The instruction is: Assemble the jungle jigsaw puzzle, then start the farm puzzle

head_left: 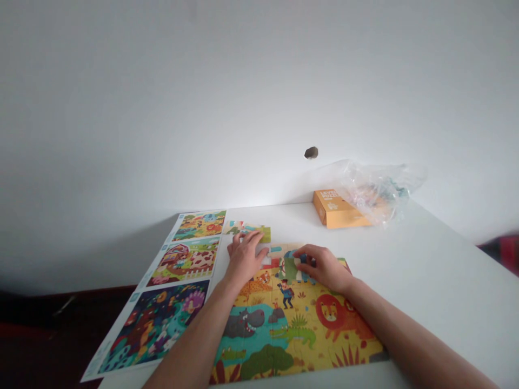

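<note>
I have one partly joined cardboard puzzle, yellow with printed animals (298, 319), flat under both forearms; its landscape shows one lion, one hippo and two crocodiles. At the puzzle's far part, the bent thumb and forefinger of the right hand (299, 260) are at a small green cardboard piece (289, 269); I can't tell whether they pinch it or only press. The left hand (245, 254) is just past the puzzle's far left corner, thumb and fingers apart, fingertips beside a group of pale and green loose pieces (265, 234) too overlapped to count.

Left of the puzzle lies one white paper sheet with three colourful pictures (184, 265). Beyond its far right corner sit one orange cardboard box (343, 216) and one crumpled clear plastic bag (379, 200), partly over it.
</note>
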{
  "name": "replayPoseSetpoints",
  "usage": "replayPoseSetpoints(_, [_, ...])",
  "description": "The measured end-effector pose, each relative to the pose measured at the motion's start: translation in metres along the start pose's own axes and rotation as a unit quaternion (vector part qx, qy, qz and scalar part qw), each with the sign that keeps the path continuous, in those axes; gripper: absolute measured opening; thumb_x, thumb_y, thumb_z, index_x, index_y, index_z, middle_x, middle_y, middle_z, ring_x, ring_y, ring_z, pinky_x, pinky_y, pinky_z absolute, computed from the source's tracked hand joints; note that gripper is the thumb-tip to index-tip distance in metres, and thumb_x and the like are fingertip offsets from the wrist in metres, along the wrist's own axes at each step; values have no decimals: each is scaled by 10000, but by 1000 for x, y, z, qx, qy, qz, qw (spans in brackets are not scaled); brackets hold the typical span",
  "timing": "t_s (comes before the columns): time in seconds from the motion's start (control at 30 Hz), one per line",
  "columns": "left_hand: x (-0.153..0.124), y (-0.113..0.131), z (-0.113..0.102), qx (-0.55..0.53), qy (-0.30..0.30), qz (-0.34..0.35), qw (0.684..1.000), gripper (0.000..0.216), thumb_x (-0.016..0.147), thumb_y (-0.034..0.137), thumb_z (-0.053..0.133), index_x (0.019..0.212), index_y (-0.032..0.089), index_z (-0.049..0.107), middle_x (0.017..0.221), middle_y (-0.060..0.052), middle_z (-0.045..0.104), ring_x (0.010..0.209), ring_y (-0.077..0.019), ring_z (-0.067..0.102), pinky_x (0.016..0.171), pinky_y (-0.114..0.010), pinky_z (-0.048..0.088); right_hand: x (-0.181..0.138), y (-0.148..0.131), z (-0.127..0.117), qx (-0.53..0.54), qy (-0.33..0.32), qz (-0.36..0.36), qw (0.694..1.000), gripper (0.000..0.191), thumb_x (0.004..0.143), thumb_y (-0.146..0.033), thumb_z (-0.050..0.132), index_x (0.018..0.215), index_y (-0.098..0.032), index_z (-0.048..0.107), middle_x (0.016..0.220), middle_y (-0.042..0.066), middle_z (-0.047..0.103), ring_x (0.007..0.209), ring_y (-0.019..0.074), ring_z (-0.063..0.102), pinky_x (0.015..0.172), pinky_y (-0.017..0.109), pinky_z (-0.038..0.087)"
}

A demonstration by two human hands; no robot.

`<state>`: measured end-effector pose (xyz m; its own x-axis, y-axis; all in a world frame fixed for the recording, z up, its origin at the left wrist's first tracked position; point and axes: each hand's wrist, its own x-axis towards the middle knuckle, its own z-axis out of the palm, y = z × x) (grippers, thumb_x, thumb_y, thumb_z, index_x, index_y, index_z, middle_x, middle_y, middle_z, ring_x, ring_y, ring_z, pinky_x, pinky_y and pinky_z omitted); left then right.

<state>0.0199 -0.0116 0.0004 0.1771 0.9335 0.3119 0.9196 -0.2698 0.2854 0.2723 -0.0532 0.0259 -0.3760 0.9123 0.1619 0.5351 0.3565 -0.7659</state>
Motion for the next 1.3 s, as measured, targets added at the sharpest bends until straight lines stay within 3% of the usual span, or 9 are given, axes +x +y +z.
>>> replayPoseSetpoints(0.2, [1,-4,1,9,0,6,1000,276,854,294,593,1126,269,632,1407,-32,528,1271,-372,383,961,-543,388,1,2,1,10,34,-9,999,189,868,-325,606,986,-200,685,935,50,645,662,124,550,633,258,460])
replayPoseSetpoints(0.43, [3,-9,2,0,32,26,999,342,807,332,683,1143,285,637,1203,-61,624,1146,-317,485,971,-480,402,2,12,1,2,56,-3,998,177,888,-321,573,960,-215,695,854,30,672,691,138,575,635,257,458])
replayPoseSetpoints(0.73, [5,-1,-8,-148,166,25,975,370,764,338,737,1091,198,637,1036,-88,579,997,-240,586,894,-383,504,0,9,-1,7,35,-7,999,249,879,-324,596,1096,-223,667,906,36,654,683,130,560,657,263,477])
replayPoseSetpoints(0.8, [0,10,-12,-221,124,65,965,357,771,331,731,1091,211,628,1028,-70,588,947,-209,600,857,-345,518,-1,6,-2,9,27,-28,999,410,870,-320,613,1272,-249,581,1027,50,636,684,123,548,671,271,486])
replayPoseSetpoints(0.87, [-7,24,-15,-291,20,116,950,342,794,341,711,1099,218,617,1045,-63,611,922,-188,611,834,-312,523,-2,1,-3,12,4,-56,998,543,863,-320,629,1385,-280,487,1136,65,600,689,118,552,694,283,496])
replayPoseSetpoints(0.97, [-16,42,-20,-335,-127,155,921,256,853,376,648,1041,203,626,978,-45,641,890,-174,623,806,-283,519,-2,-2,-3,23,-12,-96,995,384,885,-337,611,1266,-286,611,1146,70,589,788,143,600,764,295,498])
replayPoseSetpoints(1.1, [-19,47,-21,-332,-156,161,916,521,783,440,721,1214,199,556,1184,-85,603,1088,-222,587,932,-325,497,1,6,-2,45,55,-28,997,243,916,-391,554,900,-207,712,867,54,648,754,169,618,701,288,497])
replayPoseSetpoints(1.2, [-18,43,-19,-283,-167,191,925,800,751,469,748,1421,216,391,1394,-118,501,1281,-261,473,1075,-388,413,3,16,-1,128,99,78,984,279,886,-446,574,999,-197,627,692,0,628,531,135,566,508,252,447])
replayPoseSetpoints(1.3, [-17,41,-20,-214,-214,253,919,713,807,486,689,1430,266,422,1493,-87,424,1382,-275,369,1149,-442,321,4,22,-5,221,123,115,961,404,835,-493,620,1099,-206,512,696,-12,650,514,138,577,450,227,414])
